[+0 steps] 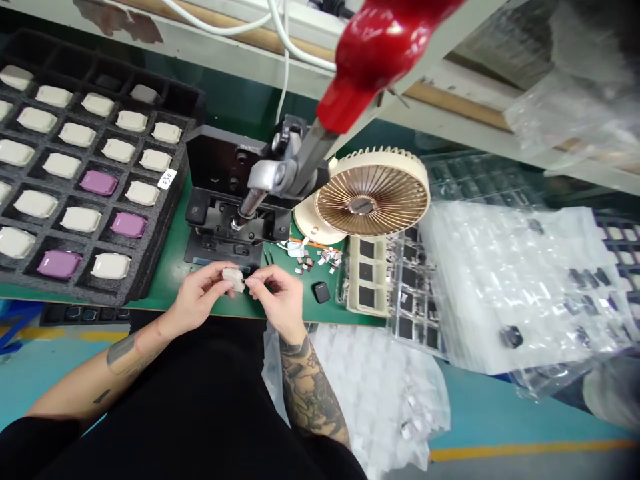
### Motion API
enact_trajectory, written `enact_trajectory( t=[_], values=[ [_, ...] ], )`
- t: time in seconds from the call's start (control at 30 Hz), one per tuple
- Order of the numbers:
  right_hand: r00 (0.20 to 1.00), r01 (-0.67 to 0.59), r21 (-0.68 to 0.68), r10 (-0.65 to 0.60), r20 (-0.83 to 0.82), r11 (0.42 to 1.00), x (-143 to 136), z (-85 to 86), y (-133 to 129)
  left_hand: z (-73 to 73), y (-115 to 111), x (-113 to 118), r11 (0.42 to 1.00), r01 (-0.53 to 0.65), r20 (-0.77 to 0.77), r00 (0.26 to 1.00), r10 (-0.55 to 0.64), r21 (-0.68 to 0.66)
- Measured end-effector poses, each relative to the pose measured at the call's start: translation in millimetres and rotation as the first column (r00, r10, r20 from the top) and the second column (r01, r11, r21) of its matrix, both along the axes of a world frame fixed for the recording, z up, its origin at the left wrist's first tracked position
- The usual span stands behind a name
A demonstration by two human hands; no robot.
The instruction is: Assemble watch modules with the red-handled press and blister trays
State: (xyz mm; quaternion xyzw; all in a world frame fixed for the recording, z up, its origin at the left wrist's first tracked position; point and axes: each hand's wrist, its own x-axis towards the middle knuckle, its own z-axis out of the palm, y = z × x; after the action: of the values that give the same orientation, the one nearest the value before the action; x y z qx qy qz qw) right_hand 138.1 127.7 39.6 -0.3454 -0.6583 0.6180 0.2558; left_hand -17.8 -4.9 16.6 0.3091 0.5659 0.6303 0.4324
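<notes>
Between my hands is a small off-white plastic case (233,279), rounded like the ones in the foam tray. My left hand (203,297) pinches its left end between thumb and fingers. At its right end, the thumb and fingertips of my right hand (279,299) are closed together on a small dark piece, too tiny to name. Just beyond my hands stands a black press fixture (237,220) with a red-handled lever (367,63). A black rounded-square piece (321,292) lies on the green mat to the right of my right hand.
A black foam tray (145,267) at the left holds off-white and purple cases. Behind the loose small parts (327,259) stands a cream fan (373,193). A cream divided box (353,283), clear trays (410,293) and a plastic-wrapped stack (510,280) are on the right.
</notes>
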Motion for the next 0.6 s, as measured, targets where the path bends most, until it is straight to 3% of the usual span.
enact_trajectory(
  t=[0.1, 0.2, 0.33, 0.43, 0.6],
  values=[
    [0.998, -0.060, -0.123, 0.059, -0.012, 0.991, -1, -8.5, 3, -0.6, 0, -1, 1.000, 0.023, 0.016, 1.000, -0.023, -0.002],
    [0.995, -0.096, -0.141, 0.093, -0.025, 0.985, -4, -12.3, 2, -0.4, 1, 1, 1.000, 0.001, 0.027, 1.000, -0.001, 0.007],
    [1.000, 0.005, 0.118, -0.003, -0.021, 0.993, -5, -3.2, -3, 0.4, 3, 5, 0.995, -0.102, 0.033, 0.994, 0.102, 0.019],
    [1.000, -0.024, 0.277, 0.024, 0.003, 0.960, -2, 5.7, -5, 0.2, 4, 6, 0.992, -0.124, 0.038, 0.992, 0.123, 0.017],
    [1.000, 0.029, 0.251, -0.028, -0.007, 0.967, 4, 3.9, -9, -0.5, 3, 3, 0.994, -0.109, 0.008, 0.994, 0.109, -0.005]
  ],
)
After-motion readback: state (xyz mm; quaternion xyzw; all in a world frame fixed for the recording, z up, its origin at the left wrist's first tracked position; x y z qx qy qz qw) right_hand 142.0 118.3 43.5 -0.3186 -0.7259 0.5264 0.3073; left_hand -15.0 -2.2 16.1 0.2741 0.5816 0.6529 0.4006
